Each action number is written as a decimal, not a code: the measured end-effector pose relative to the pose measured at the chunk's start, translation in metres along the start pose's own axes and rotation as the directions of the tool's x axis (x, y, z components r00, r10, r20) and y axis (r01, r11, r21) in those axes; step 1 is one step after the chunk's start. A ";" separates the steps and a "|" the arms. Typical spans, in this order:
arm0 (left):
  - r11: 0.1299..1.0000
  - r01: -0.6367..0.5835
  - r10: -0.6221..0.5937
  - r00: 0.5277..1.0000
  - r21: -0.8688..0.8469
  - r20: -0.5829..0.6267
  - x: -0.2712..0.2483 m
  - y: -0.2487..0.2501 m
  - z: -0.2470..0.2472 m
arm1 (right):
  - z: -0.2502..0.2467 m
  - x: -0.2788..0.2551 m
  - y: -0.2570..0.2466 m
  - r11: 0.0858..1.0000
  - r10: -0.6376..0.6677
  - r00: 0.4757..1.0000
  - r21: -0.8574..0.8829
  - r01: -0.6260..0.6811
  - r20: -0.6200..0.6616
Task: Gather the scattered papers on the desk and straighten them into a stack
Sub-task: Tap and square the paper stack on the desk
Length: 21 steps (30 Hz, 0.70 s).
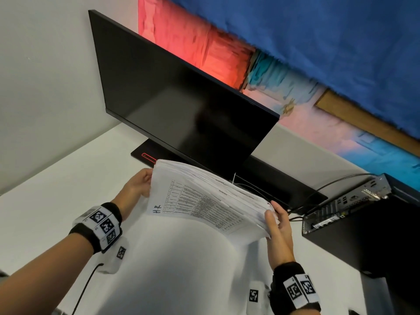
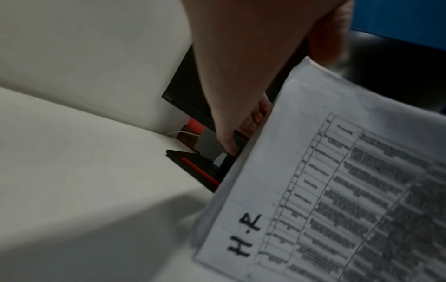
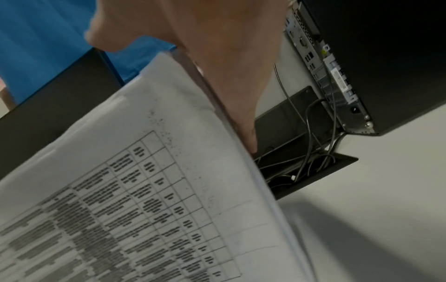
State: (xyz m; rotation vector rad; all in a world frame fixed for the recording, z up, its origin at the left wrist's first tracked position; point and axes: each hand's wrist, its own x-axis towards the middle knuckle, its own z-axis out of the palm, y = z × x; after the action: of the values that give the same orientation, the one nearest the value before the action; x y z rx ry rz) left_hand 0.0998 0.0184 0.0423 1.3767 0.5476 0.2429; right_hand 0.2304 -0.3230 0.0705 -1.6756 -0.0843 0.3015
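A thick stack of printed papers (image 1: pixel 204 201) is held up off the white desk (image 1: pixel 181 269), just in front of the monitor. Its top sheet carries a table and the handwritten letters "H.R". My left hand (image 1: pixel 138 183) grips the stack's left short edge, with fingers (image 2: pixel 229 137) behind the stack of papers (image 2: pixel 337 171) and the thumb near its upper corner. My right hand (image 1: pixel 278 223) holds the right short edge. There, long fingers (image 3: pixel 241 114) run down the back of the stack of papers (image 3: pixel 144 190) and the thumb sits over its top. The sheets sag slightly between my hands.
A dark monitor (image 1: pixel 181 98) on a black base (image 1: pixel 145 155) stands close behind the stack. A black computer case (image 1: pixel 363 223) with cables (image 1: pixel 306 201) sits at the right. A cable slot (image 3: pixel 313 171) opens in the desk. A black cord (image 1: pixel 86 289) lies at the front left.
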 end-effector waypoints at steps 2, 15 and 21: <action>0.997 -0.005 0.005 1.000 0.075 -0.006 -0.008 -0.004 0.001 | -0.009 -0.003 0.004 0.998 0.023 0.997 -0.062 -0.019 0.076; 0.988 -0.120 0.137 0.973 0.097 -0.184 0.014 0.001 0.040 | -0.004 -0.026 0.029 0.960 0.086 0.956 -0.281 -0.004 0.280; 0.996 -0.087 0.089 0.948 0.021 -0.306 0.021 0.000 0.037 | 0.006 -0.027 0.029 0.787 0.147 0.924 -0.608 0.106 0.353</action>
State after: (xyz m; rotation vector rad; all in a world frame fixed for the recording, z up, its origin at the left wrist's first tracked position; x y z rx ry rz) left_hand 0.1360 -0.0038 0.0411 1.3804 0.7453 0.5341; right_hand 0.1998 -0.3273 0.0452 -2.2541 -0.5100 0.6765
